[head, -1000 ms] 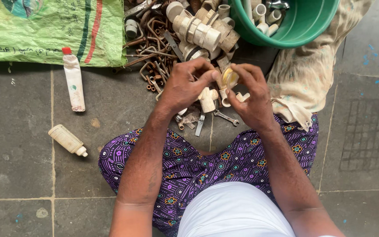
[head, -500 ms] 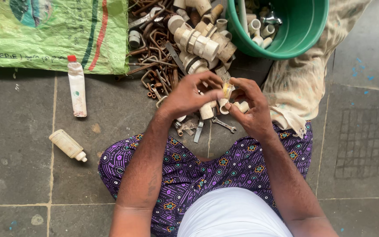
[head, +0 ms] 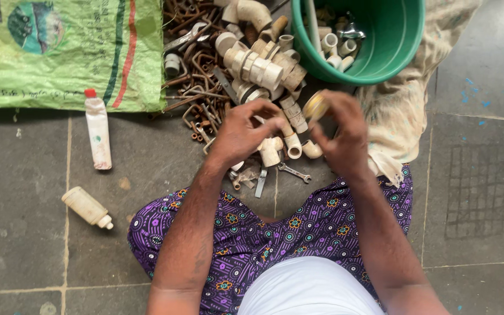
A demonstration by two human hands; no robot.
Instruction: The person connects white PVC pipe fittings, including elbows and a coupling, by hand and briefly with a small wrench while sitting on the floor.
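Your right hand (head: 342, 137) pinches a small round brass fitting (head: 315, 107) at its fingertips, up near the green bucket (head: 401, 49). Your left hand (head: 243, 134) curls half-closed over the pale pipe fittings (head: 263, 73); whether it grips one, you can't tell from here. Some fittings already lie in the bucket, but the heap, mixed with rusty clips (head: 196, 70), looks largely unsorted. You're cross-legged on grey stone tiles (head: 485, 204), a green woven sack (head: 59, 52) and two glue bottles (head: 98, 131) to your left.
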